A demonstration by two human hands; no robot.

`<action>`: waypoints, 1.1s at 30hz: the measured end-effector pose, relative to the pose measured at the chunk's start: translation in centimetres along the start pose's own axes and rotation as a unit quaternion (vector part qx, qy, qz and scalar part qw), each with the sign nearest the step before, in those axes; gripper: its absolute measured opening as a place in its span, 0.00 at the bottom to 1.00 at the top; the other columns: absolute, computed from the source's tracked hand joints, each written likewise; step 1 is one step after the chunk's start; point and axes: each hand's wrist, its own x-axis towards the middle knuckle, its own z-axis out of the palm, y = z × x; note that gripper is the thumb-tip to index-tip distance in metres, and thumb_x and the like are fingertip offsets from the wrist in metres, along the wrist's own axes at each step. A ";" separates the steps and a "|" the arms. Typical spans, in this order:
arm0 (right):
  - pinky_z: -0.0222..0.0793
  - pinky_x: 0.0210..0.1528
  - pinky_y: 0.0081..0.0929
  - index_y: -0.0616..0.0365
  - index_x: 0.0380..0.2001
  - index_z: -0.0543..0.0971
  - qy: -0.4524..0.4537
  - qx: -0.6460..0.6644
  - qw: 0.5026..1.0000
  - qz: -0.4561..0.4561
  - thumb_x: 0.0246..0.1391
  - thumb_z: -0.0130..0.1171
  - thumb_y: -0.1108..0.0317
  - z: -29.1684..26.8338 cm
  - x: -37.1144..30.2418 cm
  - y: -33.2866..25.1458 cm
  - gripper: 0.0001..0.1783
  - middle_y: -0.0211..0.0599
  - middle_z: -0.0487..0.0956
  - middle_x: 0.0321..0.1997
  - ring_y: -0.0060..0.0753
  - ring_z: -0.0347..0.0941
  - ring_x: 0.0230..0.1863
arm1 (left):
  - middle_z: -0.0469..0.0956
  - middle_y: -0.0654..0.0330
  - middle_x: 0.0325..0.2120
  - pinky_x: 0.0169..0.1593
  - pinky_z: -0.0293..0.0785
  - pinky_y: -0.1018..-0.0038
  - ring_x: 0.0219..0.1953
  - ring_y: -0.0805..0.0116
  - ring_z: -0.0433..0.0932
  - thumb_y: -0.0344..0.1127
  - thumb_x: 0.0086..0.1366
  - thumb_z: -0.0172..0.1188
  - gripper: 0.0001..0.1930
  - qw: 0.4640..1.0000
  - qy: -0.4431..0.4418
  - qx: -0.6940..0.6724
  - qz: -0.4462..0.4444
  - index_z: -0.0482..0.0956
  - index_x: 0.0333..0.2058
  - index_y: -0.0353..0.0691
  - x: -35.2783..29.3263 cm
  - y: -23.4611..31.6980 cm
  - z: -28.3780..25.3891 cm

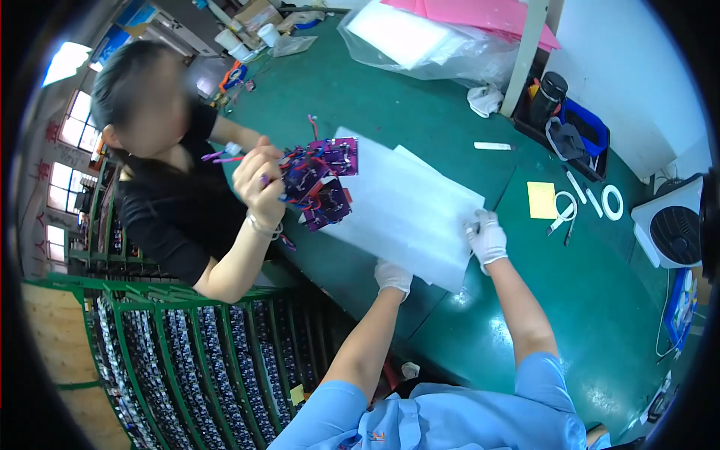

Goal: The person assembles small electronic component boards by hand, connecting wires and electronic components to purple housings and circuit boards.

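Observation:
Translucent white packing sheets, which look like thin foam, lie slightly askew over one another in front of me. My left hand, in a white glove, holds their near edge, with its fingers mostly hidden beneath. At the right edge, my right hand, gloved too, grips the sheets with bent fingers. Over their far left end a co-worker's hand holds up a bunch of purple circuit boards with red and blue wires. My hands do not touch the boards.
The green table carries a bag of white sheets, a black bin, yellow notes, a white tape roll and a fan. A green rack with rows of boards stands at the lower left.

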 end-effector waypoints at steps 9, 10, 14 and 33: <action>0.70 0.42 0.39 0.57 0.55 0.62 -0.101 -0.017 0.992 0.071 0.45 0.58 0.50 -0.1 6.4 4.1 0.36 0.52 0.65 0.52 0.50 0.72 0.43 | 0.76 0.57 0.39 0.48 0.68 0.65 0.43 0.56 0.73 0.41 0.60 0.46 0.16 0.957 0.006 0.090 0.275 0.74 0.43 0.41 -5.7 -2.5 5.5; 0.70 0.41 0.38 0.57 0.54 0.62 -0.125 -0.035 0.991 0.045 0.45 0.58 0.52 0.5 6.7 4.2 0.36 0.52 0.67 0.50 0.48 0.72 0.41 | 0.76 0.57 0.39 0.48 0.68 0.65 0.42 0.56 0.73 0.41 0.60 0.47 0.16 0.955 -0.010 0.083 0.283 0.74 0.43 0.41 -6.7 -1.6 4.6; 0.71 0.38 0.38 0.57 0.53 0.63 -0.172 -0.085 0.981 0.020 0.45 0.57 0.52 1.3 6.8 3.1 0.34 0.51 0.67 0.46 0.48 0.73 0.38 | 0.76 0.54 0.38 0.46 0.68 0.63 0.41 0.54 0.74 0.40 0.57 0.51 0.17 0.947 -0.069 0.058 0.309 0.74 0.43 0.39 -15.4 -4.5 -1.4; 0.70 0.35 0.41 0.59 0.44 0.69 0.017 -0.040 0.999 0.009 0.50 0.54 0.58 -0.1 6.0 -2.4 0.21 0.47 0.72 0.37 0.50 0.73 0.34 | 0.53 0.40 0.57 0.61 0.42 0.51 0.61 0.42 0.47 0.61 0.46 0.57 0.45 0.989 -0.024 0.085 0.118 0.56 0.56 0.37 -5.6 -3.8 -5.8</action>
